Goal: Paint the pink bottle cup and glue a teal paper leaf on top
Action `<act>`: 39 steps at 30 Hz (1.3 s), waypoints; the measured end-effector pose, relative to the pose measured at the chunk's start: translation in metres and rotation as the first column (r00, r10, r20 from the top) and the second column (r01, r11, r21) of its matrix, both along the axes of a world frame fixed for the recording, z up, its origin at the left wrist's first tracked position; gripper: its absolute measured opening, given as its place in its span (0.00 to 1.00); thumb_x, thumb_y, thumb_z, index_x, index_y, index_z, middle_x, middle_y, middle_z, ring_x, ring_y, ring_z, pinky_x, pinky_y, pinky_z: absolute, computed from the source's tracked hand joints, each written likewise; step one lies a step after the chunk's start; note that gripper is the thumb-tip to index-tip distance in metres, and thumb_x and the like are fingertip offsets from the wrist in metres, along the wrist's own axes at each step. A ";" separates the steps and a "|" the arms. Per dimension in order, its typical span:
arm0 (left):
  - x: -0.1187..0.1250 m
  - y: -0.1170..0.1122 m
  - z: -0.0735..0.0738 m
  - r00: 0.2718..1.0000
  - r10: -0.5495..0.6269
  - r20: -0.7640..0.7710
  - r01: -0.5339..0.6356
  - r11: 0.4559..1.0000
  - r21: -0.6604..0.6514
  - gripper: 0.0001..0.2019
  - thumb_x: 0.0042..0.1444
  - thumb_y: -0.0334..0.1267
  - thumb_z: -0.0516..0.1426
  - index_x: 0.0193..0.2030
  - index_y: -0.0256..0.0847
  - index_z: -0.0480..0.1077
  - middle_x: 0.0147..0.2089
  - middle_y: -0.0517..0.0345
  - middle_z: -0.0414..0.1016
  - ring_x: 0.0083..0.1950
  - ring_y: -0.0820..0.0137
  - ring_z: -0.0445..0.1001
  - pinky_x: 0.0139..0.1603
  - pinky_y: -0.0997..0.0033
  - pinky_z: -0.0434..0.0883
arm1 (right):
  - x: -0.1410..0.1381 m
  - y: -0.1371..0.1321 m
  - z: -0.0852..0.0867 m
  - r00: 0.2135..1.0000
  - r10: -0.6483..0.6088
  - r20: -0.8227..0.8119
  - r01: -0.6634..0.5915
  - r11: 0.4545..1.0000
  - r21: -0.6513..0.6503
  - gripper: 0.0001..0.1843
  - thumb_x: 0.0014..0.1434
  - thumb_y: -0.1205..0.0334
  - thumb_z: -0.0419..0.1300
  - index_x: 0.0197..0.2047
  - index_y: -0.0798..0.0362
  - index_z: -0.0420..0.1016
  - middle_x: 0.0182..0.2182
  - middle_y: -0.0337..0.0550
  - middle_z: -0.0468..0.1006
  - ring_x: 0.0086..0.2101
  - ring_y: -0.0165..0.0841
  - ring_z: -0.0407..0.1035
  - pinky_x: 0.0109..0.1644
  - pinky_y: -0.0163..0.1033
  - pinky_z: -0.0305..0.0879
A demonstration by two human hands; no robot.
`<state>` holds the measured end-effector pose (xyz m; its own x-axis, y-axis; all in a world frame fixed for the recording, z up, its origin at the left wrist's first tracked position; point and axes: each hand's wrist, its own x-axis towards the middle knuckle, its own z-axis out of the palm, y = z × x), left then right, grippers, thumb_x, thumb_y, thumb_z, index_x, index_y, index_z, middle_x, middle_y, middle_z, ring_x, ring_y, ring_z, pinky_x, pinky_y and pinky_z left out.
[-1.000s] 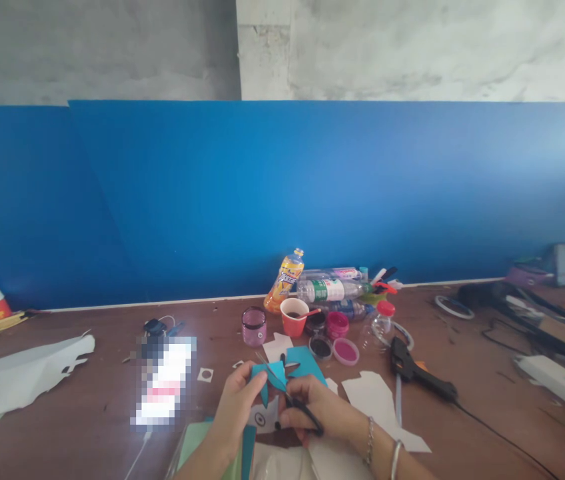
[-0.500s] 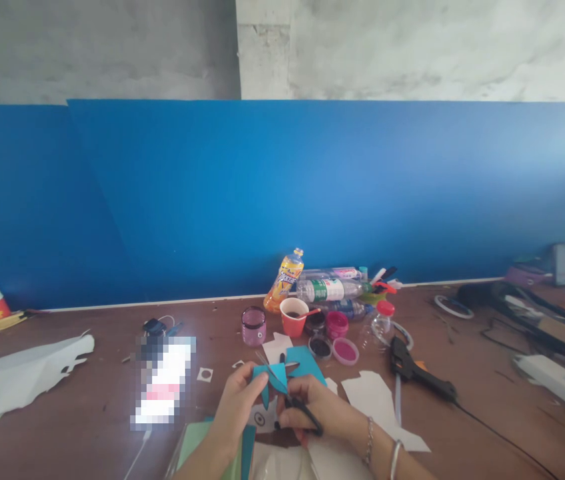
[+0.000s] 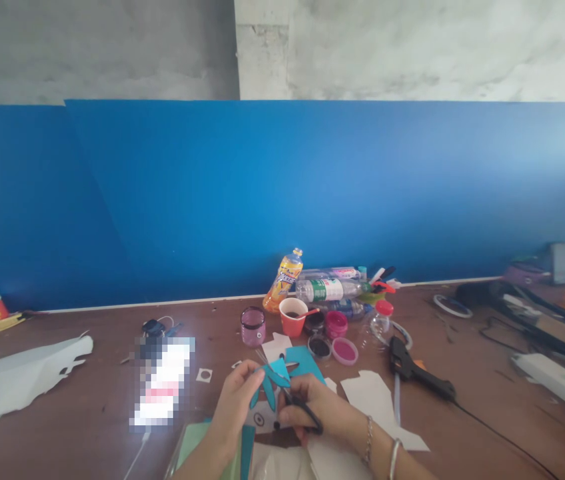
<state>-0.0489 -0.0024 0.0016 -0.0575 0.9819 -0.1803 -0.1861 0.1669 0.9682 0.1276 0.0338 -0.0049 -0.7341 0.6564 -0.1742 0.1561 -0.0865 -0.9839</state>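
My left hand (image 3: 238,393) pinches a small blue paper cutout (image 3: 268,388) whose narrow petal-like strips hang down past the fingers. My right hand (image 3: 307,407) grips black-handled scissors (image 3: 307,415), their blades at the blue paper, partly hidden behind it. Just beyond the hands lies a larger blue sheet (image 3: 307,363). Under them rests a white paper with a drawn ring (image 3: 259,420), partly covered. At lower left of the hands sits a stack of pale green and blue sheets (image 3: 207,447).
Behind the hands stand a purple glass (image 3: 253,327), a red-and-white cup (image 3: 292,318) of dark liquid, pots of paint (image 3: 345,351) and several bottles (image 3: 330,289). A black glue gun (image 3: 422,373) with a cord lies right. White paper scraps (image 3: 375,407) and a lit phone (image 3: 162,380) flank the hands.
The blue cutout has turned in my left hand, so more of its narrow strips now show hanging down. The scissors and my right hand stay in nearly the same place.
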 end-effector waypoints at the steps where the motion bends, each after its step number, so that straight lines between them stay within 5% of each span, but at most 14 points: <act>1: 0.000 0.000 0.000 1.000 0.007 0.006 -0.007 1.000 0.003 0.15 0.47 0.50 0.60 0.25 0.41 0.64 0.20 0.64 0.67 0.22 0.74 0.63 0.22 0.75 0.59 | 0.000 0.000 0.001 1.000 0.000 0.003 0.000 1.000 -0.005 0.18 0.47 0.49 0.67 0.29 0.57 0.71 0.15 0.33 0.70 0.14 0.23 0.61 0.16 0.27 0.51; 11: -0.001 0.005 -0.015 0.998 -0.010 0.063 0.011 1.000 -0.018 0.15 0.45 0.50 0.61 0.24 0.42 0.62 0.20 0.63 0.70 0.20 0.73 0.65 0.21 0.75 0.59 | 0.000 0.001 -0.002 1.000 0.018 -0.006 -0.017 1.000 0.017 0.18 0.49 0.50 0.66 0.29 0.57 0.70 0.15 0.32 0.69 0.14 0.23 0.61 0.16 0.27 0.50; 28: -0.001 0.005 -0.013 0.999 0.010 0.051 -0.009 1.000 -0.012 0.17 0.44 0.51 0.61 0.24 0.42 0.63 0.19 0.65 0.67 0.20 0.75 0.62 0.22 0.75 0.59 | 0.001 0.000 -0.002 1.000 0.017 -0.017 -0.017 1.000 -0.007 0.18 0.48 0.51 0.66 0.25 0.56 0.68 0.14 0.33 0.69 0.14 0.22 0.61 0.16 0.27 0.53; 34: -0.003 0.003 -0.004 0.993 0.117 -0.002 -0.117 0.993 0.033 0.14 0.45 0.47 0.62 0.22 0.39 0.67 0.18 0.67 0.60 0.22 0.76 0.60 0.24 0.77 0.58 | 0.003 0.007 -0.008 0.974 -0.216 0.072 0.211 0.975 0.077 0.22 0.45 0.58 0.67 0.41 0.51 0.62 0.16 0.28 0.69 0.15 0.25 0.63 0.17 0.27 0.53; 39: -0.004 0.004 -0.003 0.978 0.111 0.174 -0.119 0.992 0.037 0.15 0.44 0.44 0.63 0.19 0.38 0.66 0.18 0.67 0.61 0.21 0.79 0.57 0.23 0.78 0.58 | 0.006 0.012 -0.001 0.860 -0.427 0.279 0.359 0.895 0.264 0.20 0.43 0.66 0.64 0.37 0.49 0.59 0.13 0.24 0.62 0.14 0.26 0.58 0.17 0.29 0.50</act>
<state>-0.0525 0.0019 -0.0016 -0.1423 0.9782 -0.1514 -0.3654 0.0902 0.9265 0.1337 0.0456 -0.0060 -0.3330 0.9231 -0.1925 0.4599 -0.0192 -0.8878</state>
